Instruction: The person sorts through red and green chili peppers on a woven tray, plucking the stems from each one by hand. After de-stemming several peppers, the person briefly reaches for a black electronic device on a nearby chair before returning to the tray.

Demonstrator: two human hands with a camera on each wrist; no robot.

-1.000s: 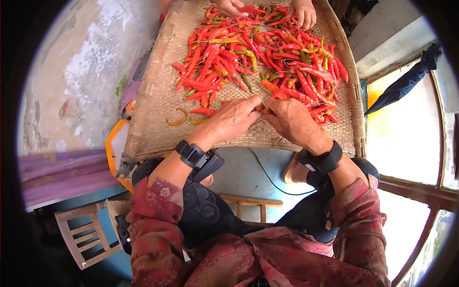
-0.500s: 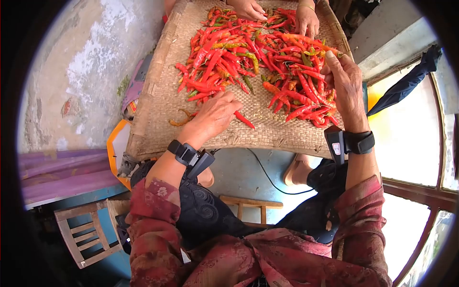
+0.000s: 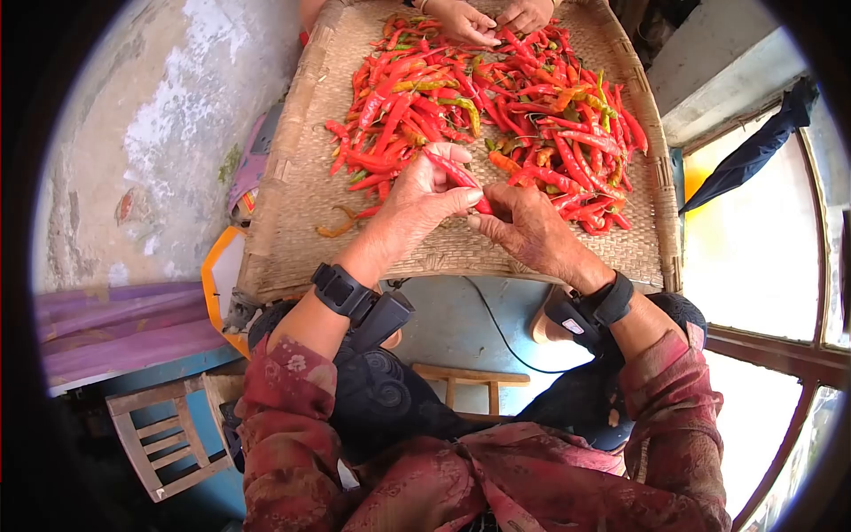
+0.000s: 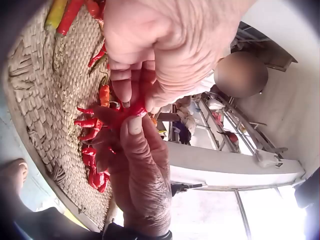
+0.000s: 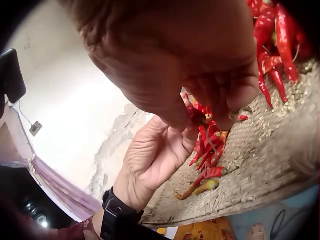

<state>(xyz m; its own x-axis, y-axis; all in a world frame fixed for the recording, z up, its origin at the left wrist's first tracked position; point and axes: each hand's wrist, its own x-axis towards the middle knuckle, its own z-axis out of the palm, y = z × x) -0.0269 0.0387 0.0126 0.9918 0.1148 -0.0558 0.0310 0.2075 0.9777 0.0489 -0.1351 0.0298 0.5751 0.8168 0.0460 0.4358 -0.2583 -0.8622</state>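
Observation:
In the head view a red pepper (image 3: 456,177) lies slantwise between both hands, over the near part of a woven tray (image 3: 282,168). The left hand (image 3: 421,195) grips it with thumb and fingers. At its lower end the right hand (image 3: 532,226) pinches it with thumb and fingertips. The left wrist view shows both thumbs on the red pepper (image 4: 136,109). A thin stem (image 5: 210,140) hangs below the right fingers in the right wrist view. Beyond the hands, red peppers (image 3: 390,106) with some green and yellow ones lie heaped on the tray.
Another person's hands (image 3: 492,19) are at the tray's far side, over the peppers. A yellowish curled pepper (image 3: 335,222) lies near the tray's left edge. Below are a wooden stool (image 3: 470,376) and a black cable (image 3: 501,328); a window stands at right.
The right hand has come back from the right-hand heap to the left hand. The left hand has lifted a red pepper off the tray. The other person's hands have moved together.

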